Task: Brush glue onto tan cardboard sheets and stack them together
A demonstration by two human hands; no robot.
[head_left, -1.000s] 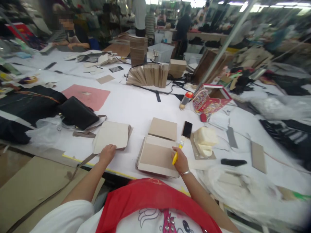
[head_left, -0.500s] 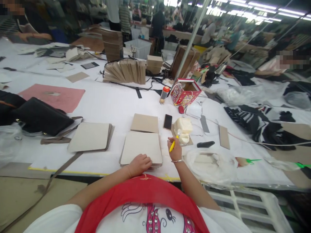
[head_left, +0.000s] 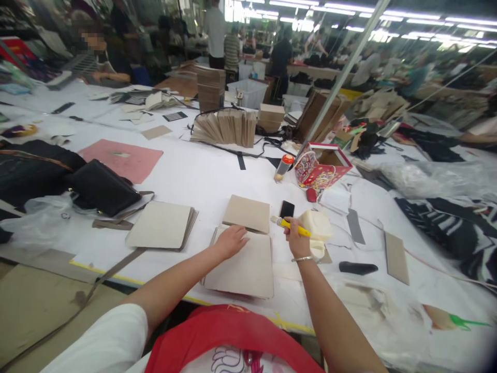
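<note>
My right hand (head_left: 296, 242) is closed round a yellow-handled brush (head_left: 298, 228), its bristles pointing left toward the beige board stack. A cream-coloured block tub (head_left: 316, 225) stands just right of that hand. My left hand (head_left: 232, 241) lies with its fingers spread at the upper edge of the near stack of light boards (head_left: 244, 269). Behind this stack is another beige board pile (head_left: 247, 211). Farther left sits a third stack of rounded boards (head_left: 160, 225). The black phone (head_left: 287, 209) lies beyond the brush.
A black bag (head_left: 101, 187) and pink sheet (head_left: 124, 158) lie at left. A red patterned box (head_left: 324, 166) and an orange-capped bottle (head_left: 283, 168) stand ahead, near a slanting pole (head_left: 341, 77). A plastic bag (head_left: 380, 316) lies at right. People are in the background.
The view has shifted. My left hand has moved from the near edge of the near stack to its far edge. The brush in my right hand now points left, its bristles clear of the tub.
</note>
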